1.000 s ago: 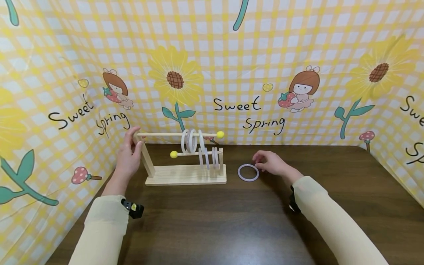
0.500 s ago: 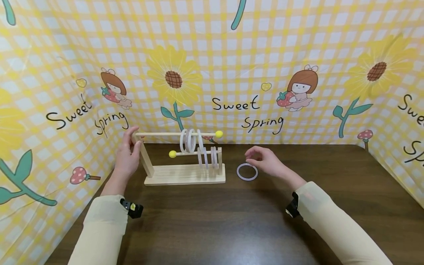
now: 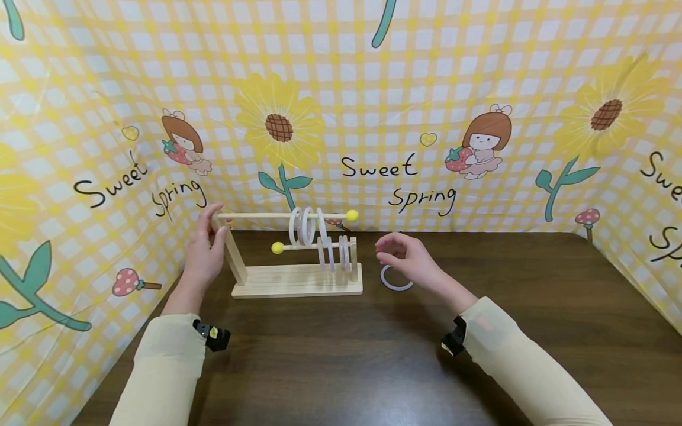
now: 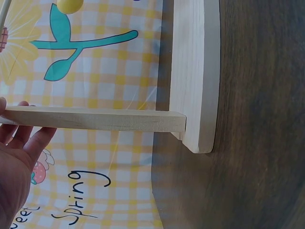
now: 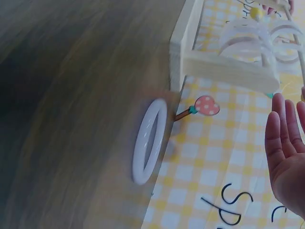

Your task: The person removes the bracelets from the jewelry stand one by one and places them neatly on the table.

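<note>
The left hand (image 3: 206, 251) gripped the wooden post (image 4: 95, 119); the right hand (image 3: 411, 260) held nothing. I judged tugging could tip the ring rack (image 3: 288, 283).

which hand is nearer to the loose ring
Right. The right hand partly hides the loose ring in the head view; the left hand grips the wooden post well left of it.

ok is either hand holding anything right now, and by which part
The left hand grips the wooden ring rack by the top of its taller post. The right hand holds nothing.
</note>
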`<state>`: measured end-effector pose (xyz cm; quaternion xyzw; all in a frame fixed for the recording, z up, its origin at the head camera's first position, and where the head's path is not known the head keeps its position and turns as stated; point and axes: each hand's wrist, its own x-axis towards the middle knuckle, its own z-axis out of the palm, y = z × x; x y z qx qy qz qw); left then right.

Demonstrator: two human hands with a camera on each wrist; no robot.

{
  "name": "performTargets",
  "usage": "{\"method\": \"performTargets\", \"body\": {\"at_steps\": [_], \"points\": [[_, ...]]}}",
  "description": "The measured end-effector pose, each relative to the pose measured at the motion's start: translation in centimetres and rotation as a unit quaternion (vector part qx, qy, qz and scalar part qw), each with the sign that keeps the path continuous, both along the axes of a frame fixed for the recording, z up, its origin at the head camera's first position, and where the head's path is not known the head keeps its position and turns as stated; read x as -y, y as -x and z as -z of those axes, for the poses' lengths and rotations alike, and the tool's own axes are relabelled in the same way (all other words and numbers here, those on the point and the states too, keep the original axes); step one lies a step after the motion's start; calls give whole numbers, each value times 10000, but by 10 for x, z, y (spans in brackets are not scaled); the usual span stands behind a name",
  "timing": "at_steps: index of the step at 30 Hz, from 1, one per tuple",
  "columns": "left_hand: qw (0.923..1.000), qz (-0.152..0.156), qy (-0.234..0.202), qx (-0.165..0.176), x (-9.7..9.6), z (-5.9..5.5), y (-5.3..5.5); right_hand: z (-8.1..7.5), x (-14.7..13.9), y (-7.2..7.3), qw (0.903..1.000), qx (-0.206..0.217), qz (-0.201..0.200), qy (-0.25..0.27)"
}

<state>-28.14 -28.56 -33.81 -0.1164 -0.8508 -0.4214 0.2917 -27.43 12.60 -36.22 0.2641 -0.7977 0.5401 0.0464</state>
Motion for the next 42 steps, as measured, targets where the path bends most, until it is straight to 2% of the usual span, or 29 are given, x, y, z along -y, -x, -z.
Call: {"method": "performTargets", "body": {"at_steps": [9,18,27,35,42], "points": [[10000,22,40,-36,0,2,1,-4,30,1,9988,-272,-56,412],[10000,27,-3,-23,-1,2,0,-8,58,-1,9964,-63,-103,836],[10000,76,-23,-58,0,1,0,-8,80,5,9961,15,51,881],[9998,138,-63,-150,0,2,1,-6,94,7,9953,74,-72,964],[9997,165,-71,-152,1,2,2,-3,103,9,9922,2,-64,1247]]}}
